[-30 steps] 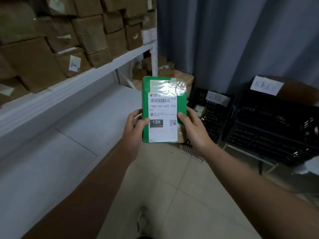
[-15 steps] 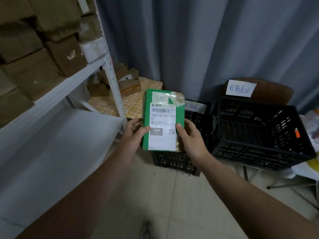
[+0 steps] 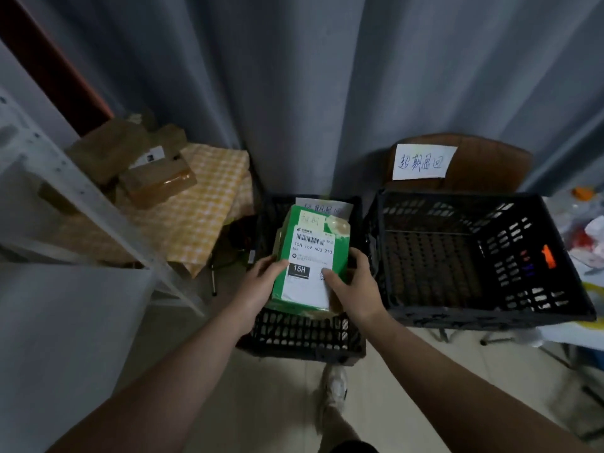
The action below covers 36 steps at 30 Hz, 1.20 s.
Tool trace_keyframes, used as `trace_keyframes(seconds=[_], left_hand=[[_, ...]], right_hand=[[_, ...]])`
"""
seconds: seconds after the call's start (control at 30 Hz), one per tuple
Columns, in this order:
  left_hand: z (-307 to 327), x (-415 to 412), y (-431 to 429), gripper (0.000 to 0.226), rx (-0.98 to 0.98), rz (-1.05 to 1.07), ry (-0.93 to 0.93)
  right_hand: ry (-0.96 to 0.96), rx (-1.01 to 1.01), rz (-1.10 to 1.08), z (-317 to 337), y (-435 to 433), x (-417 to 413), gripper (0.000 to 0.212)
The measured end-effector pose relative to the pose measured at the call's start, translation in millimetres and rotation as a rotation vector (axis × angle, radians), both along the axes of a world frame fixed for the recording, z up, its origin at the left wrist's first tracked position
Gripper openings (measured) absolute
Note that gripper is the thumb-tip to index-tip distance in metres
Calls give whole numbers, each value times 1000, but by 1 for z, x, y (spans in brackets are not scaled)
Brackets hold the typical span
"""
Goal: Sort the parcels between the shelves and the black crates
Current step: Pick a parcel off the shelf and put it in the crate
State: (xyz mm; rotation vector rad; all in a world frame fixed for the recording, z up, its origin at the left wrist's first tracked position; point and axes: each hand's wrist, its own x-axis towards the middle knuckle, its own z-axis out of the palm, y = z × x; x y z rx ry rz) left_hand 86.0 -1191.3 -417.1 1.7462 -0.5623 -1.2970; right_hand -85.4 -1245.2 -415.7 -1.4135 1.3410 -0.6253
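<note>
I hold the green cardboard parcel with the white shipping label (image 3: 310, 259) by both long edges, over the mouth of the small black slatted plastic crate (image 3: 304, 335). My left hand (image 3: 261, 282) grips its 9 o'clock edge. My right hand (image 3: 353, 286) clamps the 3 o'clock edge, thumb on the label. The parcel's near edge overlaps the crate's 6 o'clock rim; I cannot tell whether it rests on anything.

The larger black plastic crate (image 3: 490, 317) stands just beside at 3 o'clock, its wall close to my right knuckles. At 10 o'clock a white metal shelf post (image 3: 98, 207) slants past brown taped parcels (image 3: 157, 181) on a yellow checked cloth (image 3: 209, 197). Pale floor tile (image 3: 277, 403) shows at 6 o'clock between my arms.
</note>
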Motion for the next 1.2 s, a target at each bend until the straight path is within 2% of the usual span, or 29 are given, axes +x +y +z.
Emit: trace_keyframes(seconds=[0.07, 0.1, 0.2, 0.3, 0.37, 0.53, 0.6, 0.7, 0.83, 0.9, 1.0, 1.07, 1.13, 1.2], left_hand=[[-18, -3, -43, 53, 17, -3, -23], [-25, -5, -61, 48, 27, -11, -55], [-48, -4, -107, 41, 73, -83, -109], [-85, 5, -141, 42, 91, -112, -61], [-121, 13, -162, 29, 143, -104, 14], [-213, 24, -213, 62, 282, -5, 135], [-240, 22, -229, 56, 303, 44, 191], [-261, 19, -241, 46, 261, -8, 228], [-295, 26, -252, 52, 248, -73, 203], [-303, 36, -257, 53, 252, -166, 105], [-322, 60, -267, 24, 209, -238, -253], [-335, 75, -275, 27, 194, -329, -454], [-347, 85, -280, 36, 181, -428, -532], [-354, 92, -281, 43, 195, -423, -482]], right_hand=[[15, 1, 45, -12, -38, 3, 79], [24, 4, 60, -19, -55, 4, 83], [90, 1, 84, -47, -102, 12, 85], [189, 34, 121, -79, -144, 24, 87], [294, 89, 141, -108, -169, 34, 91], [669, 195, 284, -184, -214, 62, 119], [771, 195, 309, -213, -223, 72, 125], [876, 180, 341, -253, -235, 82, 130], [990, 159, 371, -288, -259, 90, 134], [1028, 126, 445, -297, -276, 93, 137], [1012, 112, 550, -306, -299, 102, 138], [995, 115, 571, -312, -305, 108, 136], [1030, 58, 607, -317, -304, 112, 135], [1074, -57, 658, -320, -300, 109, 134]])
